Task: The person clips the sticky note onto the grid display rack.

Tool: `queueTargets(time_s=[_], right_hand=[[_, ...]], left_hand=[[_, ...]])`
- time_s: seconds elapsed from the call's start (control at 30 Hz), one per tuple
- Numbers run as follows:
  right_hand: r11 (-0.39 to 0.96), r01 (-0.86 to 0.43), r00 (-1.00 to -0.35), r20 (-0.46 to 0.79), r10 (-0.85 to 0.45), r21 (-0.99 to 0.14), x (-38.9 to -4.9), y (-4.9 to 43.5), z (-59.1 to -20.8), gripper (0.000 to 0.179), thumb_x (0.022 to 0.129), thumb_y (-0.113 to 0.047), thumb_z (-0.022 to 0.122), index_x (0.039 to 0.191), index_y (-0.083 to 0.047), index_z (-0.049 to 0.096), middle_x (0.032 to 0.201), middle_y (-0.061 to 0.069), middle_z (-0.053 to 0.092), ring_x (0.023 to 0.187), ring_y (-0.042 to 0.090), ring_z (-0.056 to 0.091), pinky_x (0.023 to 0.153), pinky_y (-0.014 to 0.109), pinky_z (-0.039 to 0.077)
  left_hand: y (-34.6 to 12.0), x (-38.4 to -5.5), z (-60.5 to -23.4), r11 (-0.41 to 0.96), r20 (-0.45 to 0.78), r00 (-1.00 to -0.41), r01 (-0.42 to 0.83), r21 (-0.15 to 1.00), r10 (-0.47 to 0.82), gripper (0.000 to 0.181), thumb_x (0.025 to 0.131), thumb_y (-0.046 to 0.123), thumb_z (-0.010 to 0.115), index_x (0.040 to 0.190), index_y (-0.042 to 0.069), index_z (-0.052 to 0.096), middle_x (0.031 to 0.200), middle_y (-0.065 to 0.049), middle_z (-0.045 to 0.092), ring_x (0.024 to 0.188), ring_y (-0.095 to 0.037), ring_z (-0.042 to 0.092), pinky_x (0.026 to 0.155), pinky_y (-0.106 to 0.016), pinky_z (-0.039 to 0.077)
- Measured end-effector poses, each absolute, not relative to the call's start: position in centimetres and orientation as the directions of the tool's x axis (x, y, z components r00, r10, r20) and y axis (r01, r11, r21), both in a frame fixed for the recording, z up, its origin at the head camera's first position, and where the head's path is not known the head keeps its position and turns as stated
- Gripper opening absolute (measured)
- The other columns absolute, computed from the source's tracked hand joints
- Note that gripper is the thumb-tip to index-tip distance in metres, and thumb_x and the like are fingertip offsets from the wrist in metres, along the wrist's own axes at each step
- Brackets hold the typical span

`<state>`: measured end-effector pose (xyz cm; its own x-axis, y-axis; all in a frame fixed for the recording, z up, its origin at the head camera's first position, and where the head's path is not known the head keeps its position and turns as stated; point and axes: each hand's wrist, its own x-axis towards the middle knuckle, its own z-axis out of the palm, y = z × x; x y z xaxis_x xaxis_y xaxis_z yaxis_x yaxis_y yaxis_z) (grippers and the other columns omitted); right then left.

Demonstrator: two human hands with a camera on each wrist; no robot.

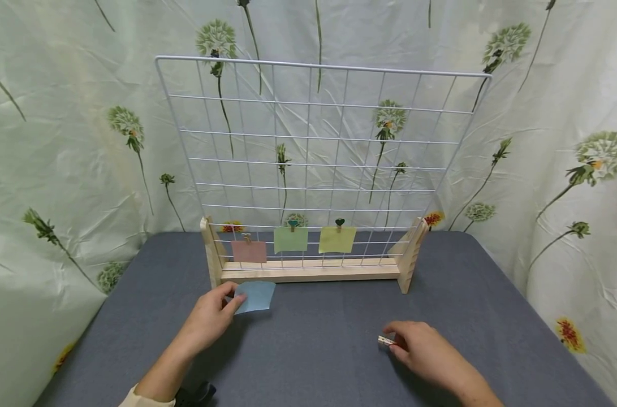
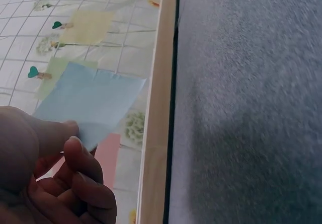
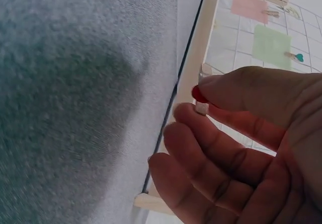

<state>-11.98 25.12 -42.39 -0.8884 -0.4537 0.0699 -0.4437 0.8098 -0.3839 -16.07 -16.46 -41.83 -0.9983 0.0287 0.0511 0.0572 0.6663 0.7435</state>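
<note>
My left hand point(image 1: 210, 316) pinches a blue paper note point(image 1: 255, 296) by one edge, just in front of the wooden base's left end. In the left wrist view the same note point(image 2: 93, 100) slants upward from thumb and forefinger. Over the table at the right, my right hand point(image 1: 424, 349) holds a small wooden clothespin point(image 1: 386, 340). The right wrist view shows a red piece point(image 3: 199, 94) on that pin under the thumb. On the wire grid hang a pink note point(image 1: 249, 252), a green note point(image 1: 290, 239) and a yellow note point(image 1: 337, 240), each by a small clip.
A white wire grid panel point(image 1: 308, 104) stands in a wooden base point(image 1: 313, 272) at the back of the grey-covered table point(image 1: 328, 350). Behind it hangs a curtain point(image 1: 84, 62) with a dandelion print. A black object point(image 1: 202, 392) lies near the left forearm.
</note>
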Motion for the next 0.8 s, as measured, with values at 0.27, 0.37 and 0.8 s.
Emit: queueTargets(time_s=[0.27, 0.37, 0.8], right_hand=[[0.827, -0.435, -0.900, 0.153, -0.407, -0.357, -12.0, 25.2, -41.8, 0.012, 0.088, -0.007, 0.076, 0.096, -0.016, 0.072, 0.085, -0.013, 0.062, 0.073, -0.005, 0.050, 0.064, 0.024, 0.047], [0.831, -0.454, -0.889, 0.223, -0.399, -0.321, -11.9, 25.3, -41.8, 0.012, 0.089, -0.007, 0.075, 0.095, -0.018, 0.073, 0.086, -0.014, 0.061, 0.075, -0.005, 0.052, 0.066, 0.026, 0.049], [0.840, -0.386, -0.896, 0.373, -0.243, -0.381, -12.6, 24.1, -39.7, 0.019, 0.084, -0.004, 0.082, 0.098, -0.014, 0.075, 0.090, -0.008, 0.065, 0.075, -0.003, 0.060, 0.065, 0.021, 0.053]], left_hand=[[-15.7, -16.4, -41.6, 0.669, 0.112, -0.993, 0.110, 0.735, 0.040, 0.010, 0.103, 0.011, 0.058, 0.102, 0.008, 0.067, 0.097, -0.008, 0.062, 0.070, -0.015, 0.049, 0.060, -0.028, 0.041], [-15.4, -16.5, -41.5, 0.681, 0.136, -0.990, 0.131, 0.721, 0.047, 0.012, 0.103, 0.010, 0.057, 0.104, 0.007, 0.068, 0.100, -0.009, 0.063, 0.075, -0.016, 0.051, 0.062, -0.028, 0.042], [-14.4, -16.7, -41.2, 0.657, 0.179, -0.983, 0.154, 0.738, 0.029, 0.015, 0.101, 0.011, 0.063, 0.111, 0.005, 0.072, 0.110, -0.012, 0.069, 0.081, -0.018, 0.059, 0.067, -0.030, 0.047]])
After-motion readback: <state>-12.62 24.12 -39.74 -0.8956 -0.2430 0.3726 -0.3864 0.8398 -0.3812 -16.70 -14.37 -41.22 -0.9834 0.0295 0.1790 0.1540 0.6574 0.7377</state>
